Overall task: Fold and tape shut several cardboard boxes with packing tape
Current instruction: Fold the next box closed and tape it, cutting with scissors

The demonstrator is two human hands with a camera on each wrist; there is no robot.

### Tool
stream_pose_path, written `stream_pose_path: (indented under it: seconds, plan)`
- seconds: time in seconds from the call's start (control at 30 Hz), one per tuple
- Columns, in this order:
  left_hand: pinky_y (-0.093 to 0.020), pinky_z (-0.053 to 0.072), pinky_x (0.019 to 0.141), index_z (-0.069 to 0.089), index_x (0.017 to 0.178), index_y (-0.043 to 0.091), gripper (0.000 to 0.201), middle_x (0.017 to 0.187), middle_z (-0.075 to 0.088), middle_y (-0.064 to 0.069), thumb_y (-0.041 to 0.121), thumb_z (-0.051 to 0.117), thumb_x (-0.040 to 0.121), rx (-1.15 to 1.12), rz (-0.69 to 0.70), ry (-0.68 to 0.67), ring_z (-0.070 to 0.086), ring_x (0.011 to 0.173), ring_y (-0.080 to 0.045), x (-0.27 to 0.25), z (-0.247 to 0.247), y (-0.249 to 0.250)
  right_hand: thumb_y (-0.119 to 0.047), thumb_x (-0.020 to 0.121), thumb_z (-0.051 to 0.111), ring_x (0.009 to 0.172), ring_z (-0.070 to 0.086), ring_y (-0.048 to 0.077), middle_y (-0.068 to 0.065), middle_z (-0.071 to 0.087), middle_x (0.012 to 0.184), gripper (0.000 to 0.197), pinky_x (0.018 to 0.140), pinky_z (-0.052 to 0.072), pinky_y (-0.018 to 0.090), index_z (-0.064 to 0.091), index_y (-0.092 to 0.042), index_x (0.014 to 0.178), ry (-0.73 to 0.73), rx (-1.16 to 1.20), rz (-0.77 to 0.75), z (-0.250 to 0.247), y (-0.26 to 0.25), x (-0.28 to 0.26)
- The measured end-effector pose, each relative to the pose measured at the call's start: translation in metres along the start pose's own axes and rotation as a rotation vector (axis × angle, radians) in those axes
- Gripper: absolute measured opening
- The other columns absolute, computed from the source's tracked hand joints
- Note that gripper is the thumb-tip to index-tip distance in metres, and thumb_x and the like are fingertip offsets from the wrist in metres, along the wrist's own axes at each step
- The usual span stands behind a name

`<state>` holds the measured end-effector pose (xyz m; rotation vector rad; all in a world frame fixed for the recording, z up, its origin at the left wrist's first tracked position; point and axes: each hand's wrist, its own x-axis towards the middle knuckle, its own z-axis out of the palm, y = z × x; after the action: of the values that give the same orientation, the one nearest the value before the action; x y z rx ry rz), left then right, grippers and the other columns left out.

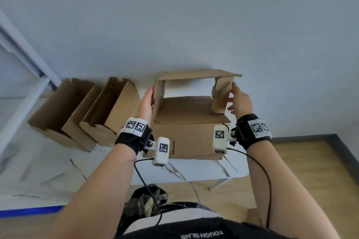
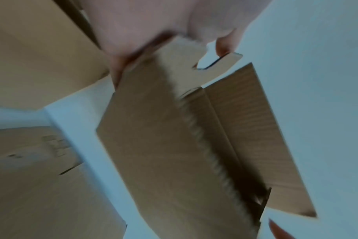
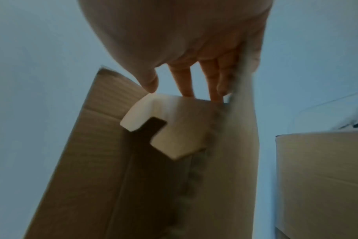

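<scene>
From the head view, a half-formed box (image 1: 186, 122) sits on the marble table (image 1: 204, 170) straight ahead of both wrists, its long axis running from one hand to the other. The left hand (image 1: 146, 103) lies flat, fingers straight, against the outside of the left side panel (image 1: 158, 99), and the right hand (image 1: 240, 101) sits just outside the right side panel (image 1: 221, 95), fingers fairly straight and loosely spread, fingertips at its outer face. The lid flap (image 1: 200, 74) stands beyond both hands, tipped forward over the open middle. Two formed boxes (image 1: 81, 114) lie well off to the outside of the left hand. In the left wrist view, blurred, the left hand's fingers (image 2: 121, 67) press along the top of that panel with the thumb (image 2: 225, 43) on its other side; it looks like a light pinch, though blur keeps this uncertain. In the right wrist view, the right hand's fingertips (image 3: 186, 85) just meet the upper edge of a notched tab (image 3: 170, 129) that lies directly below them and bends inward. Each panel lies inward of its own hand, so I judge the next move as both hands pushing toward each other. No tape is visible.
</scene>
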<state>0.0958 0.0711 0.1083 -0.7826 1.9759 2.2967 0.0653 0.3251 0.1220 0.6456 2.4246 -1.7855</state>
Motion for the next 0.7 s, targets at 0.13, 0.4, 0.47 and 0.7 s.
stream_pose_path:
  seconds: [0.13, 0.4, 0.47, 0.7]
  plan:
    - [-0.039, 0.029, 0.116, 0.046, 0.146, 0.012, 0.06, 0.143, 0.051, -0.005, 0.053, 0.037, 0.102, 0.087, -0.028, 0.0, 0.041, 0.139, -0.027, 0.002, 0.006, 0.02, -0.051, 0.098, 0.043, 0.075, 0.049, 0.019, 0.005, 0.054, 0.087, 0.044, 0.062, 0.037, 0.028, 0.053, -0.028, 0.063, 0.091, -0.057, -0.224, 0.012, 0.002, 0.004]
    - [-0.051, 0.035, 0.114, 0.052, 0.143, 0.016, 0.069, 0.146, 0.049, -0.014, 0.063, 0.045, 0.093, -0.032, -0.161, -0.06, 0.046, 0.135, -0.035, 0.021, -0.011, 0.023, -0.065, 0.08, 0.055, 0.092, 0.067, 0.031, 0.012, 0.071, 0.094, 0.059, 0.088, 0.055, 0.046, 0.069, -0.007, 0.083, -0.13, -0.162, -0.027, 0.032, 0.019, 0.023]
    - [-0.054, 0.039, 0.109, 0.06, 0.134, 0.022, 0.061, 0.139, 0.058, -0.011, 0.061, 0.051, 0.088, -0.04, -0.21, -0.08, 0.056, 0.126, -0.035, 0.035, -0.019, 0.015, -0.058, 0.083, 0.06, 0.095, 0.068, 0.032, 0.014, 0.07, 0.101, 0.058, 0.094, 0.054, 0.046, 0.068, -0.002, 0.094, -0.184, -0.148, 0.041, 0.033, 0.025, 0.027]
    - [-0.039, 0.031, 0.108, 0.032, 0.147, 0.025, 0.059, 0.13, 0.042, 0.003, 0.056, 0.045, 0.099, 0.247, -0.149, -0.021, 0.041, 0.128, -0.022, 0.038, -0.026, -0.001, -0.057, 0.076, 0.076, 0.11, 0.06, 0.023, 0.001, 0.067, 0.116, 0.06, 0.101, 0.048, 0.048, 0.064, -0.021, 0.123, -0.238, 0.093, 0.195, 0.043, 0.045, 0.025]
